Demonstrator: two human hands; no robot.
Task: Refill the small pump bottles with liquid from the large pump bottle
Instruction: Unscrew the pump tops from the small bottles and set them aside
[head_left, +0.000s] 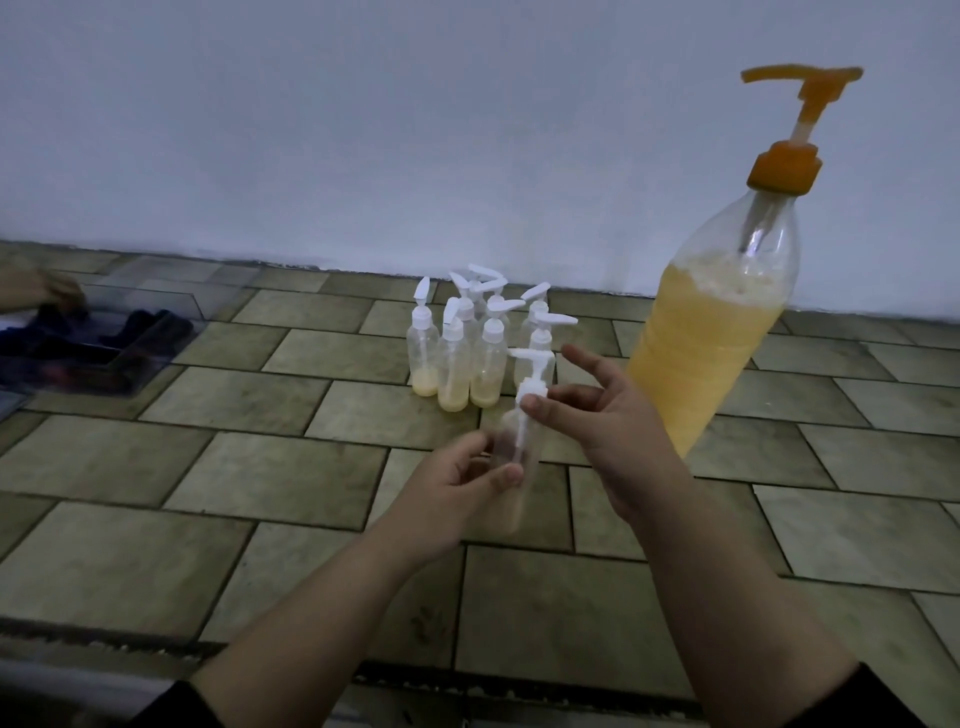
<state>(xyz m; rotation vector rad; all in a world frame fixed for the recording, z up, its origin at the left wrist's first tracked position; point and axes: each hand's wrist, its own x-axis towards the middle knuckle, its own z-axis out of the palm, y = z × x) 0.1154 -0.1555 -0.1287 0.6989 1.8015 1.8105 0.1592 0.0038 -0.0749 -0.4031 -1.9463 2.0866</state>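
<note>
1. Small pump bottle (511, 467) held up in centre of view, above the tiled floor (270, 467); clear body, thin layer of pale yellow liquid at the bottom.
2. Its white pump head (531, 371) sits raised, dip tube visible down inside the neck; cannot tell if it is screwed on or loose.
3. Left hand (457, 486) grips the bottle body, thumb and fingers curled round it.
4. Right hand (597, 410) pinches the pump collar with thumb and a fingertip; other fingers spread out and relaxed.
5. Large pump bottle (711, 322) stands just right of the right hand, on the floor, looks tilted in the wide-angle view; orange pump (795, 124) on top, orange-yellow liquid filling most of it, foam at the liquid line.
6. Cluster of small pump bottles (467, 343) stands on the floor behind the held one, close together, white pumps pointing different ways; front three show a little yellow liquid at the bottom.
7. White wall (415, 130) runs behind everything.
8. Far left: clear tray (156, 312) with dark items in it, another person's hand (49, 291) on them at the frame edge.
</note>
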